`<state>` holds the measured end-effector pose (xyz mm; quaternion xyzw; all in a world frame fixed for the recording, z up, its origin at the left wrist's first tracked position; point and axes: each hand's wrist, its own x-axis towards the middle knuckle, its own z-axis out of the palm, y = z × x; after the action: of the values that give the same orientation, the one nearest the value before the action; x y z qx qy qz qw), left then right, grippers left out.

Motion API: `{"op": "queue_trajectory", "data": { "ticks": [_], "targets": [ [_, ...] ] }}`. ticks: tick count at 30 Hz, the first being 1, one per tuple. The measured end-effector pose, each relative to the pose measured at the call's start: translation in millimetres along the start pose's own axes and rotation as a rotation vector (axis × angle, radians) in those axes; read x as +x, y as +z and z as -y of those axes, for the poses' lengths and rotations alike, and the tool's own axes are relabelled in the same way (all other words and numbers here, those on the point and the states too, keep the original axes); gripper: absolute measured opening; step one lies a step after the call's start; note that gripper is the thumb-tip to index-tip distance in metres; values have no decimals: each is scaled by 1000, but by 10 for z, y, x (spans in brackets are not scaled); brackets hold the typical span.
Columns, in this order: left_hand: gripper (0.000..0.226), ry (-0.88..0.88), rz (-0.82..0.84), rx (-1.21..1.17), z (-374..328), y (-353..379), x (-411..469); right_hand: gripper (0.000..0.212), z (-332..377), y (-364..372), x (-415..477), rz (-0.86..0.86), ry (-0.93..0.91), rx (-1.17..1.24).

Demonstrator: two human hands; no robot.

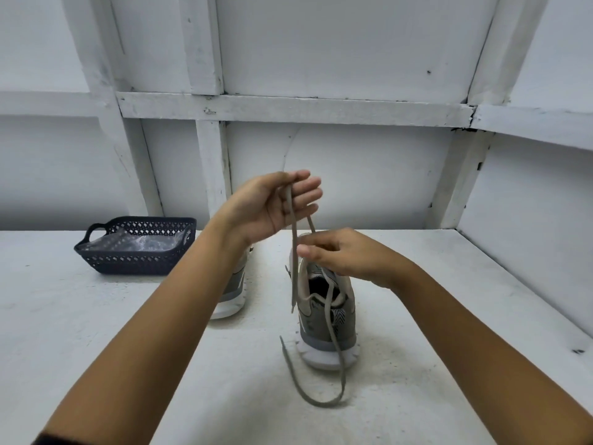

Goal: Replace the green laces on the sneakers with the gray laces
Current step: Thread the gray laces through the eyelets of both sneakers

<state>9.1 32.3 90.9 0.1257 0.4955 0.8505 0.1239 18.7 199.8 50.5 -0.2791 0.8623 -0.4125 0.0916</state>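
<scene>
I am holding my left hand up above the shoe, pinching a strand of the gray lace between thumb and forefinger, with the other fingers sticking out straight. My right hand is sitting lower, over the top of the shoe's tongue, with its fingers curling and pinching the same lace there. The two hands are working close together but not touching.

One strand is hanging from my left hand, with its tip dangling beside the collar. The other is trailing over the heel and looping on the table toward the near edge. I am seeing no green lace anywhere, so I am judging that part done. With both ends coming out at the collar, I am taking this shoe to be nearly threaded, with the tying left, though my right hand is covering the eyelets. The other shoe is standing just to the left, mostly behind my left forearm, and I cannot tell how it is laced.

Both shoes are standing mid-table, heels toward me. A dark basket with something clear and crinkly in it is sitting by the far left edge. The table is looking white and a little scuffed, and the wall behind it is showing white panels crossed by painted battens.
</scene>
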Motion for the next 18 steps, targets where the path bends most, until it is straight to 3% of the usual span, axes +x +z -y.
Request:
{"op": "queue_trajectory", "data": {
  "ticks": [6, 11, 18],
  "targets": [
    [26, 53, -83, -73, 40, -89, 212, 18, 25, 133, 189, -75, 2, 286],
    [47, -172, -124, 173, 351, -317, 202, 27, 44, -79, 398, -260, 23, 522],
    [18, -189, -30, 223, 550, -456, 72, 27, -73, -260, 702, -288, 137, 535]
  ]
}}
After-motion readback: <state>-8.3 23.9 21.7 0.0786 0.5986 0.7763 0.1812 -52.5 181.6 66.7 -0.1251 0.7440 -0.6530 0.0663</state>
